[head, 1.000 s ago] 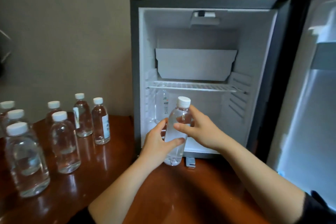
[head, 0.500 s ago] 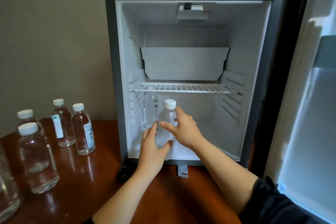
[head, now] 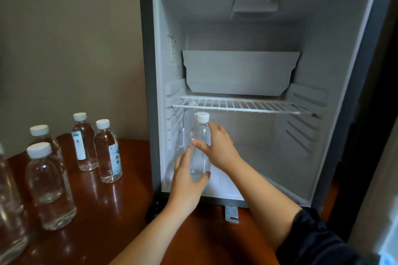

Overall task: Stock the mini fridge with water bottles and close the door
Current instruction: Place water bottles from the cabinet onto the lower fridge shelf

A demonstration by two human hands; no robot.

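The mini fridge (head: 150, 92) stands open on the wooden table, its door (head: 385, 157) swung out to the right. Both hands hold a clear water bottle with a white cap (head: 201, 135) upright inside the lower compartment, near the left wall. My left hand (head: 187, 174) wraps its lower part and my right hand (head: 217, 146) grips the upper body. Behind it stands another bottle (head: 187, 129), partly hidden. Several more bottles wait on the table at the left, among them a labelled one (head: 108, 153).
A white wire shelf (head: 247, 105) spans the fridge above the bottle, with a grey cooling plate (head: 239, 73) over it. The brown table (head: 120, 211) carries the fridge and loose bottles. A metal hinge bracket (head: 231, 214) sticks out below the fridge's front edge.
The bottle has travelled from in front of the fridge into the lower compartment, held by both hands. The view has moved closer and to the right.
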